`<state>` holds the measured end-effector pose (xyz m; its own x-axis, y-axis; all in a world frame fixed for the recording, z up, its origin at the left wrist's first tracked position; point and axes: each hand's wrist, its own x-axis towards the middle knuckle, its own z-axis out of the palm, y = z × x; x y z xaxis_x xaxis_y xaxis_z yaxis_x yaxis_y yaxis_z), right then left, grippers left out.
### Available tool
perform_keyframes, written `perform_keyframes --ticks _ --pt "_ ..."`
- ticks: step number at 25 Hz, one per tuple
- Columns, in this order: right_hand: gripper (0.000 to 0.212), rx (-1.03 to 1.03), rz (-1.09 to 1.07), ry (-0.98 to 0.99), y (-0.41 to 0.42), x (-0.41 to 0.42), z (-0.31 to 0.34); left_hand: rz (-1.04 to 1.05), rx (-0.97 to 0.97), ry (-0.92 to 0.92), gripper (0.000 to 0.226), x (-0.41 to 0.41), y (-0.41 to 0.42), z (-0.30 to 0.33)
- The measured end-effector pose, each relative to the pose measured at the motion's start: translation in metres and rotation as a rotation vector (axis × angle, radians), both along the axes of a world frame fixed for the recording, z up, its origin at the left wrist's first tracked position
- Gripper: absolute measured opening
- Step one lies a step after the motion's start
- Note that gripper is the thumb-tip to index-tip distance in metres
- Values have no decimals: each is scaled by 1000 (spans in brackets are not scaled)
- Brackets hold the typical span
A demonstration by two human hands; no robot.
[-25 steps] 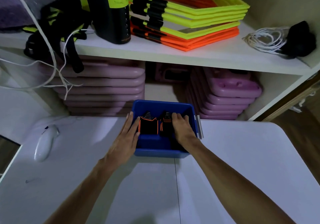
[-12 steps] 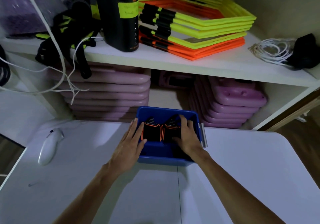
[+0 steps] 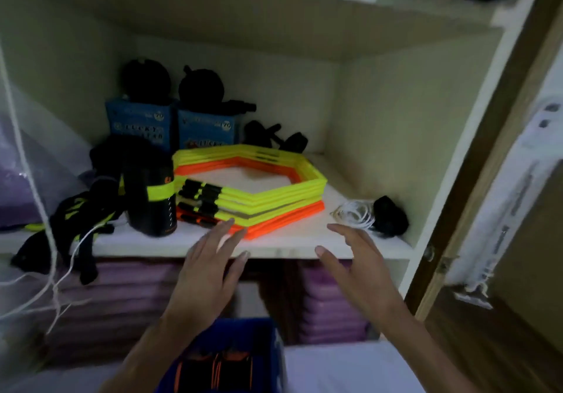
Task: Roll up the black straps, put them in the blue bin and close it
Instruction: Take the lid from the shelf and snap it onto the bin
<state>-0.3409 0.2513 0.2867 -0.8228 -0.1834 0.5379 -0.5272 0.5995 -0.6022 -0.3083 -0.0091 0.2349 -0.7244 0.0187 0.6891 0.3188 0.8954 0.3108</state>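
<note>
the bin (image 3: 275, 353) sits at the bottom centre of the frame with the rolled straps (image 3: 219, 368) inside it. above it, mid-frame, the left hand (image 3: 204, 274) and right hand (image 3: 356, 271) are raised side by side before the shelf (image 3: 289, 240) edge. on the shelf, the stacked hexagon frames (image 3: 259, 185) lie at centre, the cylinder (image 3: 150, 194) to their left, the coiled cord (image 3: 355, 214) to their right, two boxes (image 3: 170, 124) behind.
</note>
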Motion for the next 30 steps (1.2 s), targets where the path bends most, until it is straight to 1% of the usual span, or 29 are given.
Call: perform_keyframes --ticks 3,5,7,8,9,12,13,15,19,21,23,24,26,27,28,29,30 --pt "30 -49 -152 234 55 13 147 -86 109 406 41 -24 36 176" --pt "26 -87 -247 367 85 34 226 -139 157 639 33 -27 47 273" --pt "30 -105 -319 477 103 45 286 -164 154 771 29 -37 54 349" --pt "32 -99 -352 509 107 44 313 -180 147 775 28 -46 61 383" --pt "33 -80 -377 515 108 38 336 -192 136 733 28 -61 68 413" --pt "43 62 -449 426 98 -8 392 -165 51 458 31 -119 98 481" --pt "47 125 -460 368 92 -29 406 -150 14 353 34 -138 109 493" --pt "44 218 -482 260 78 -69 427 -169 -24 200 38 -169 132 504" --pt "34 254 -503 108 61 -136 438 -222 -40 69 35 -209 171 498" --pt "33 295 -485 30 61 -157 429 -237 -45 43 33 -222 183 491" --pt "31 290 -432 14 68 -168 419 -214 -67 39 34 -233 185 485" --pt "33 252 -374 32 75 -173 413 -200 -79 28 37 -238 184 482" --pt "35 167 -249 90 91 -177 403 -183 -93 26 52 -245 181 476" --pt "33 140 -191 105 98 -176 398 -164 -106 41 60 -246 180 473" --pt "30 121 -145 105 104 -172 394 -132 -135 65 64 -247 180 472" --pt "27 108 -123 96 108 -168 391 -106 -172 89 59 -245 181 471" --pt "26 108 -120 95 110 -164 389 -92 -206 115 49 -242 183 468"
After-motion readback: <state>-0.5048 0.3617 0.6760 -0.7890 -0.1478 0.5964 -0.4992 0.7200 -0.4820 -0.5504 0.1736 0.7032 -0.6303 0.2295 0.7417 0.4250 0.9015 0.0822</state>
